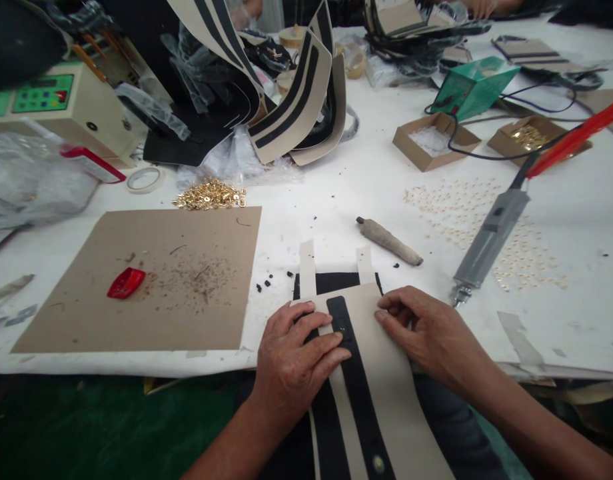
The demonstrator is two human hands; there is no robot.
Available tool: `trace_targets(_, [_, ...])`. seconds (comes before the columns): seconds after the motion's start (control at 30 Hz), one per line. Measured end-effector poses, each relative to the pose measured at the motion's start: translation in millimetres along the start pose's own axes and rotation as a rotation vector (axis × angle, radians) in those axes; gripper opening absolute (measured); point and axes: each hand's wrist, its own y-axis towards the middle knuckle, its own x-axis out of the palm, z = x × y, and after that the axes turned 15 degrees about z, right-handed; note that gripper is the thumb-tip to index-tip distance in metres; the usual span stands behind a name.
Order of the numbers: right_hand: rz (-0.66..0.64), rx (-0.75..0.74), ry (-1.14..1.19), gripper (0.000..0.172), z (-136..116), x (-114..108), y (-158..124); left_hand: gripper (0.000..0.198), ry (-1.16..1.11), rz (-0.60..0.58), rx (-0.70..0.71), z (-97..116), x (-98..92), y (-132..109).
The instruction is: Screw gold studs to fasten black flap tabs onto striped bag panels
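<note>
A beige panel with black stripes (386, 373) hangs over the table's front edge toward my lap. Its far end lies on a black pad (331, 283), with two strips of pale tape (308, 267) beyond it. My left hand (299, 353) rests on the panel, fingers spread, the fingertips beside a small hole or fitting in the black stripe. At the panel's far right edge, my right hand (421, 323) has thumb and forefinger close together; whether the edge is pinched between them is hidden. A round metal fitting (378, 463) shows lower on the stripe.
A grey electric screwdriver (491, 240) hangs at right on a red cord, above small scattered fittings (531, 257). A wrapped tool (390, 241) lies ahead. Brown board (136, 240) with a red dish (126, 283), gold fittings (210, 195) and stacked panels (294, 100) occupy the left and back.
</note>
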Motion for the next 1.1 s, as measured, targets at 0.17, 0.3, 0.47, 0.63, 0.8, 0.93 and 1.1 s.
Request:
trace_targets(0.17, [0.008,-0.023,0.015,0.005,-1.1,1.2,1.4,0.014,-0.005,-0.009,-0.013,-1.5,1.0,0.8])
trace_targets(0.3, [0.001,-0.045,0.025,0.006,-1.8,1.4,1.9,0.013,-0.015,-0.013,-0.024,-2.7,1.4,1.9])
trace_targets(0.47, [0.005,-0.07,0.036,0.008,-3.5,1.0,1.6,0.013,-0.033,0.002,-0.029,-2.5,0.7,3.4])
trace_targets(0.63, [0.0,-0.074,0.029,0.009,-6.3,1.1,2.5,0.012,-0.046,0.004,-0.044,-1.9,0.0,3.4])
trace_targets(0.8, [0.0,-0.09,0.018,0.009,-6.5,2.3,3.8,0.013,-0.05,0.017,-0.049,-2.1,1.6,0.7])
trace_targets(0.93, [0.028,-0.164,0.026,0.01,-5.0,3.3,6.5,0.012,-0.045,0.03,-0.05,-2.3,2.5,-0.4])
trace_targets(1.1, [0.029,-0.256,0.029,0.011,-6.5,7.9,9.2,0.013,-0.046,0.032,-0.055,-2.3,2.5,0.9])
